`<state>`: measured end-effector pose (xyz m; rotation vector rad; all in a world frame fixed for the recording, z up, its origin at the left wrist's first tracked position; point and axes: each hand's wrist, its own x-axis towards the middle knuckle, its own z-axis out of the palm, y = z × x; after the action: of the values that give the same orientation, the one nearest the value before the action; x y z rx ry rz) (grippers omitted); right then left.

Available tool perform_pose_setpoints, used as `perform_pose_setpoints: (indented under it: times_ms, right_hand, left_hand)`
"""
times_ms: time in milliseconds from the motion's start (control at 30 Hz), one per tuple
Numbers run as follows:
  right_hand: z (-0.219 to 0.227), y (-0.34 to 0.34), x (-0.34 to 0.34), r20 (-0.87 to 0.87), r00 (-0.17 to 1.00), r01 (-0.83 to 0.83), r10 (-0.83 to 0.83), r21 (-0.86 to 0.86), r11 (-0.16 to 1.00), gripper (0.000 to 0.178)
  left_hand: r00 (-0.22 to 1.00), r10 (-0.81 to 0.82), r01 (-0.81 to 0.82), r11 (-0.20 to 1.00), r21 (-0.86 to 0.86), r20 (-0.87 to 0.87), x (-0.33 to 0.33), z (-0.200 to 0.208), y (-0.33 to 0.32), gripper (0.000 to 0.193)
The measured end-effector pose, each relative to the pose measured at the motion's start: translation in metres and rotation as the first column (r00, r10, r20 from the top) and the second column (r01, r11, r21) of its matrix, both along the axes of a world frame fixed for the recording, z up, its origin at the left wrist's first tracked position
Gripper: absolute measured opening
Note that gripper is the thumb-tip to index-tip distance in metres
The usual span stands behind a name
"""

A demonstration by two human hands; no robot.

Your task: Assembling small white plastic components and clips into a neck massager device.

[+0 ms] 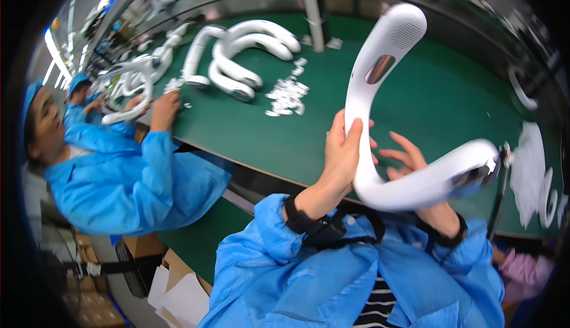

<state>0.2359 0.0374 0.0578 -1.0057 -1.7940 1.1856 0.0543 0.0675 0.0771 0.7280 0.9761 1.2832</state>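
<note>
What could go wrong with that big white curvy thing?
The white curved device might slip: the left hand grips it, but the right hand has its fingers spread rather than wrapped around it. Its lower end looks near a dark rod, though I can't judge depth, so a swing might bump it. The small white pieces lie loose on the green table, so a knock could scatter them.
</note>
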Motion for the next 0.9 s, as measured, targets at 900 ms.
perform_pose_setpoints:
  times_ms: [900]
  right_hand:
    - [-0.015, 0.365, 0.216, 0.573, 0.646, 0.714, -0.504, -0.220, 0.665, 0.055]
  left_hand:
    - [-0.024, 0.090, -0.328, 0.940, 0.093, -0.996, -0.319, 0.045, 0.195, 0.043]
